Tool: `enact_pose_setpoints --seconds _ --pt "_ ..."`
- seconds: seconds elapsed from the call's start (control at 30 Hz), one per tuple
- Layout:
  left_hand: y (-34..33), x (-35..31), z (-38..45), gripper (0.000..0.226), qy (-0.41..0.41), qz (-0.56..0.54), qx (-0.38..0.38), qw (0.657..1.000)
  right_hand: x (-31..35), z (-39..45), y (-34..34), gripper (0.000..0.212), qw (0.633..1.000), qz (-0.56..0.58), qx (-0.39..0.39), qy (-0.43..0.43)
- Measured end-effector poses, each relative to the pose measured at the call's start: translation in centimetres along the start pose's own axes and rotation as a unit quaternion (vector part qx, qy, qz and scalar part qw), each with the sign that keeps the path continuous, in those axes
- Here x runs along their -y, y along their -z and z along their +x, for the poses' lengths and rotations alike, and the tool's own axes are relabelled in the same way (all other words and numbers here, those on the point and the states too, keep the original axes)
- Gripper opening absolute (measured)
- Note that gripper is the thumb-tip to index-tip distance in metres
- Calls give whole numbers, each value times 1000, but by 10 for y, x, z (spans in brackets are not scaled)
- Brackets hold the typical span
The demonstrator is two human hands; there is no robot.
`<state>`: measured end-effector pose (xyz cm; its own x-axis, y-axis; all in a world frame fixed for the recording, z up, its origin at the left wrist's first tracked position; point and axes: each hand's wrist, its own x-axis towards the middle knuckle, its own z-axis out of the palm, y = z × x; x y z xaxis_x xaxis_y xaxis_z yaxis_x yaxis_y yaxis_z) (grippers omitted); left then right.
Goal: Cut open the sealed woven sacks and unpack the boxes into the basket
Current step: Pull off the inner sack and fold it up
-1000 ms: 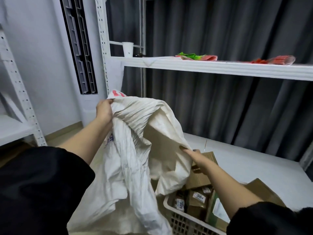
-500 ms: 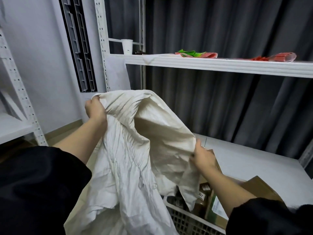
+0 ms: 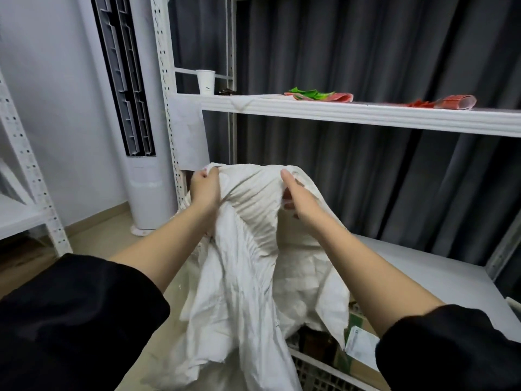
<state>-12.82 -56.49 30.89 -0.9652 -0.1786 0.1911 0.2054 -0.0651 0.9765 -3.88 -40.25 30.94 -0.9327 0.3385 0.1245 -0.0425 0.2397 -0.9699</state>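
Note:
A limp white woven sack (image 3: 248,272) hangs in front of me, held up by its top edge. My left hand (image 3: 204,187) grips the sack's upper left corner. My right hand (image 3: 298,196) pinches the fabric at the upper right, close beside the left. Below the sack's hanging end stands a white plastic basket (image 3: 318,371) with brown cardboard boxes (image 3: 358,334) inside, mostly hidden by the sack and my right arm.
A white metal shelving rack (image 3: 338,111) stands ahead, a paper cup (image 3: 205,81) and red and green packets (image 3: 318,95) on its upper shelf, dark curtains behind. A lower grey shelf (image 3: 439,277) lies to the right. A tall white air conditioner (image 3: 141,136) stands at left.
My right hand rose from the sack's lower edge near the boxes to its top, next to my left hand. The sack now hangs bunched over the basket, hiding more of the boxes.

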Motion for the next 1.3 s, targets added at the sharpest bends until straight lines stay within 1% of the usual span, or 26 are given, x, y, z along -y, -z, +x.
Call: enact_pose_setpoints --seconds 0.03,0.07,0.1,0.13,0.17,0.23,0.33,0.37,0.4,0.43,0.5,0.53,0.63,0.73,0.77,0.8,0.83,0.9,0.97,1.03,1.07,1.13,1.17,1.2,1.23,1.3 --pt "-5 2 -5 15 -7 4 42 999 1 5 2 33 1000 19 4 -17" --pt "-8 2 -13 17 -10 10 97 995 0 9 4 37 999 37 -15 -35" --pt "-9 3 -19 21 -13 8 152 988 -3 13 6 45 996 64 -43 -54" --pt "-10 4 -25 27 2 3 196 981 -6 15 9 53 991 87 -77 -63" --pt "-10 7 -27 35 25 -3 213 977 -8 15 14 57 987 99 -114 -61" --pt "-3 18 -24 47 75 -4 163 984 -9 11 25 49 978 105 -175 -50" --pt "18 47 -9 32 141 31 84 986 -14 9 46 21 971 112 -203 -52" --pt "27 58 -5 37 167 56 54 983 -16 9 52 14 969 123 -207 -56" --pt "34 67 -7 48 197 78 26 977 -17 10 58 9 965 137 -216 -60" --pt "42 79 -7 54 220 88 13 971 -18 9 63 10 961 146 -225 -62" --pt "55 97 -13 52 233 94 23 968 -21 8 75 16 954 164 -241 -64" --pt "60 106 -16 52 244 92 29 965 -22 8 81 15 950 177 -247 -68" --pt "67 127 -19 74 298 71 38 951 -26 5 100 10 942 182 -263 -105" --pt "63 134 -17 84 330 21 83 940 -31 0 111 6 926 205 -286 -136" --pt "62 138 -15 88 334 9 109 936 -33 1 116 7 918 238 -287 -136" --pt "60 139 -16 89 337 -10 142 931 -36 1 121 11 910 268 -286 -136" --pt "56 141 -15 86 337 -33 169 926 -38 0 124 15 902 294 -287 -134" --pt "47 144 -14 71 329 -74 192 922 -37 -1 130 5 896 318 -288 -117" --pt "39 135 -13 54 292 -100 173 935 -38 -2 134 8 894 319 -293 -116" --pt "37 125 -7 47 252 -140 142 947 -39 -2 136 16 890 305 -315 -124" --pt "37 122 -2 40 238 -157 130 950 -41 0 140 21 888 293 -330 -129" --pt "36 114 8 16 219 -189 118 950 -43 3 145 26 889 256 -353 -139" --pt "35 109 13 10 216 -198 122 948 -44 4 148 27 889 245 -360 -143" --pt "34 103 15 10 209 -197 131 949 -44 4 151 28 890 239 -361 -145" --pt "32 97 18 19 198 -186 146 951 -46 4 154 28 893 231 -355 -149" --pt "27 90 28 63 173 -128 148 965 -47 1 156 22 916 215 -312 -134"
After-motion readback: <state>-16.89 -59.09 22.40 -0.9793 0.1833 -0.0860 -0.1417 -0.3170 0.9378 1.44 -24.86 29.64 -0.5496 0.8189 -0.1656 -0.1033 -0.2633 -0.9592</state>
